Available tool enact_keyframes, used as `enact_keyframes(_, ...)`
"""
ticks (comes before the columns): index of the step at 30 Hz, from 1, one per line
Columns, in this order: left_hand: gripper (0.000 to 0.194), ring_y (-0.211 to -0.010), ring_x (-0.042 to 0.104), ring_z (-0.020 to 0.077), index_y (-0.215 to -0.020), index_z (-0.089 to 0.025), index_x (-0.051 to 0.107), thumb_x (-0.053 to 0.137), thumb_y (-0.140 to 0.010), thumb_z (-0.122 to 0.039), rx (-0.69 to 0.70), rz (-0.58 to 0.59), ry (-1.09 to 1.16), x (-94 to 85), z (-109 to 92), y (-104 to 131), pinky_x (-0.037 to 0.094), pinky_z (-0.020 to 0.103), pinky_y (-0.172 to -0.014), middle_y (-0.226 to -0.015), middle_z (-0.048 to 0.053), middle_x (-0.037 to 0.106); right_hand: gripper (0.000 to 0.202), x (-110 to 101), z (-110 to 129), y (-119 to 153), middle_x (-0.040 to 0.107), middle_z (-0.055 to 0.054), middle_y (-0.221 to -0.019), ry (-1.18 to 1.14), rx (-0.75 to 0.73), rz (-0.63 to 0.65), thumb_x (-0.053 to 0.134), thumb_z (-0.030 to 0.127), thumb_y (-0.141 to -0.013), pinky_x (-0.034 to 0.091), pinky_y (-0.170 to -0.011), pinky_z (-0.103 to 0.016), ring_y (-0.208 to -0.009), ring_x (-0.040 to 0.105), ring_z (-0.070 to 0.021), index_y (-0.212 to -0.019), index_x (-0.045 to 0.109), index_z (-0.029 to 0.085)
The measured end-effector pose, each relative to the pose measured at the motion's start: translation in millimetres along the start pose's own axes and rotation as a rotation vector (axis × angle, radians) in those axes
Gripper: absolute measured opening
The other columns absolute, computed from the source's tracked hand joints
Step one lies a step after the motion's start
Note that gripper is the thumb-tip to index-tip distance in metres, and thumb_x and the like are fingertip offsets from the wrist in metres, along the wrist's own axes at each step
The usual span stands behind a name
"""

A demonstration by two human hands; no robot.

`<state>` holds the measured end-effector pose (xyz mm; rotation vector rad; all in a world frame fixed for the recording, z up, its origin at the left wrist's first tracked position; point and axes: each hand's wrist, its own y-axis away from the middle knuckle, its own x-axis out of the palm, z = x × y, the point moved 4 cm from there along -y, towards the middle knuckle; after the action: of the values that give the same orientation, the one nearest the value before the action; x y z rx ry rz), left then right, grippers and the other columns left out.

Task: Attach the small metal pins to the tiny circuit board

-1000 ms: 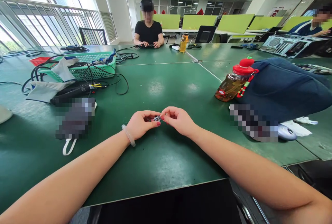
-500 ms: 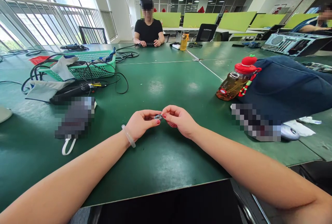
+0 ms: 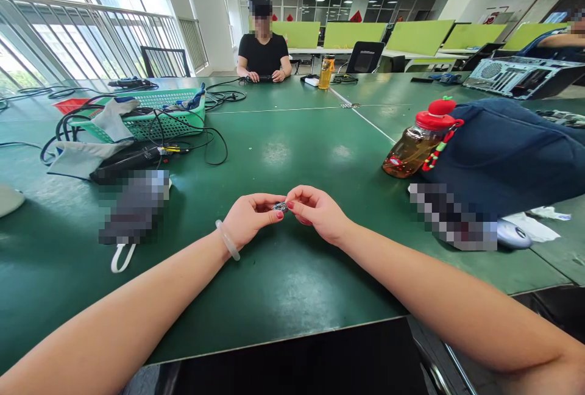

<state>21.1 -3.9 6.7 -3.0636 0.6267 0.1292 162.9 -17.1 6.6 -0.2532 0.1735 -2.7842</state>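
Observation:
Between my fingertips, above the green table (image 3: 292, 285), is a small dark-and-silver patterned object (image 3: 280, 206), too small to name. My left hand (image 3: 250, 218) pinches it from the left between thumb and fingers; a pale bangle (image 3: 227, 240) circles that wrist. From the other side, my right hand (image 3: 315, 212) has its thumb and forefinger pressed together at the object's right end. Fingers cover much of the object, so its full shape is hidden.
To the left lie a blurred-out phone-like item (image 3: 134, 209) with a white strap and a green basket (image 3: 185, 122) with cables and gloves. On the right are a red-capped bottle (image 3: 404, 151), a navy bag (image 3: 512, 151) and a mouse (image 3: 514, 234). A person (image 3: 264, 53) sits opposite.
The view has shifted very slightly, so the surroundings sit a little further right. Both hands keep the same hold on the small object.

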Motion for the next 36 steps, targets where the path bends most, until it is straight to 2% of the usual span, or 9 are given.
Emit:
enact_keyframes(5, 0.035, -0.073, 0.058, 0.0128, -0.094, -0.015, 0.069, 0.074, -0.061, -0.024, 0.022, 0.024, 0.089, -0.1, 0.7, 0.1, 0.044, 0.026, -0.073, -0.082, 0.005, 0.069, 0.016, 0.1, 7.9, 3.2, 0.052, 0.002, -0.068, 0.262, -0.196, -0.025, 0.059, 0.034, -0.077, 0.037, -0.054, -0.021, -0.059, 0.046, -0.0077, -0.078, 0.055, 0.018)
enact_keyframes(9, 0.032, -0.078, 0.059, 0.0129, -0.092, -0.016, 0.07, 0.074, -0.061, -0.023, 0.013, 0.077, 0.221, 1.5, 0.4, 0.4, 0.044, 0.026, -0.079, -0.086, 0.005, 0.069, 0.01, -1.2, 16.2, 9.4, 0.056, 0.001, -0.069, 0.6, -0.364, -0.078, 0.053, 0.028, -0.082, 0.038, -0.053, -0.021, -0.056, 0.046, -0.0079, -0.081, 0.057, 0.019)
enact_keyframes(15, 0.031, -0.07, 0.06, 0.0122, -0.088, -0.015, 0.07, 0.076, -0.058, -0.023, -0.022, 0.12, 0.334, 4.1, -2.4, 2.4, 0.046, 0.027, -0.076, -0.081, 0.006, 0.07, 0.014, -0.4, 31.8, 23.7, 0.063, -0.001, -0.076, 1.192, -0.909, -0.009, 0.05, 0.02, -0.083, 0.04, -0.06, -0.023, -0.065, 0.053, -0.0103, -0.092, 0.061, 0.022)
enact_keyframes(18, 0.03, -0.071, 0.06, 0.0122, -0.086, -0.015, 0.07, 0.076, -0.058, -0.023, -0.03, 0.138, 0.312, 4.9, -1.5, 2.5, 0.046, 0.027, -0.077, -0.081, 0.005, 0.07, 0.013, 0.0, 32.6, 26.2, 0.063, -0.001, -0.073, 1.347, -1.012, -0.001, 0.053, 0.024, -0.082, 0.037, -0.058, -0.024, -0.063, 0.052, -0.0107, -0.091, 0.062, 0.022)
enact_keyframes(20, 0.032, -0.074, 0.061, 0.0138, -0.088, -0.014, 0.07, 0.076, -0.058, -0.023, -0.028, 0.131, 0.264, 4.1, -0.1, 1.6, 0.046, 0.029, -0.079, -0.084, 0.006, 0.07, 0.012, 0.8, 32.2, 24.7, 0.064, -0.001, -0.073, 1.324, -0.958, -0.013, 0.052, 0.024, -0.083, 0.038, -0.059, -0.023, -0.064, 0.053, -0.0106, -0.087, 0.062, 0.021)
enact_keyframes(26, 0.035, -0.084, 0.061, 0.0175, -0.093, -0.015, 0.068, 0.074, -0.061, -0.027, -0.009, 0.098, 0.087, -0.5, 2.2, -2.5, 0.044, 0.032, -0.085, -0.091, 0.007, 0.07, 0.011, 0.2, 26.3, 14.3, 0.062, 0.001, -0.071, 1.086, -0.63, 0.016, 0.052, 0.024, -0.082, 0.04, -0.06, -0.021, -0.06, 0.051, -0.0083, -0.083, 0.062, 0.019)
enact_keyframes(30, 0.039, -0.084, 0.061, 0.0171, -0.098, -0.015, 0.067, 0.072, -0.062, -0.029, -0.052, 0.049, -0.007, -3.4, 5.5, -4.1, 0.044, 0.033, -0.086, -0.093, 0.008, 0.069, 0.021, -25.4, 17.1, 0.4, 0.061, 0.002, -0.073, 1.038, -0.359, -0.142, 0.05, 0.027, -0.084, 0.042, -0.06, -0.022, -0.056, 0.049, -0.0083, -0.102, 0.06, 0.022)
enact_keyframes(32, 0.04, -0.084, 0.061, 0.0167, -0.1, -0.014, 0.066, 0.072, -0.062, -0.029, -0.085, 0.034, -0.032, -3.8, 7.4, -4.4, 0.044, 0.033, -0.087, -0.094, 0.008, 0.069, 0.021, -40.1, 8.9, -7.2, 0.061, 0.0, -0.081, 1.139, -0.24, -0.207, 0.053, 0.026, -0.082, 0.043, -0.065, -0.025, -0.062, 0.051, -0.0103, -0.102, 0.061, 0.023)
enact_keyframes(36, 0.04, -0.084, 0.061, 0.0163, -0.101, -0.015, 0.066, 0.071, -0.063, -0.028, -0.125, 0.028, -0.091, -2.8, 8.2, -4.3, 0.043, 0.033, -0.087, -0.094, 0.007, 0.069, 0.026, -51.2, -9.0, -18.8, 0.058, -0.005, -0.101, 1.272, -0.121, -0.124, 0.06, 0.03, -0.077, 0.043, -0.08, -0.031, -0.09, 0.052, -0.017, -0.101, 0.062, 0.023)
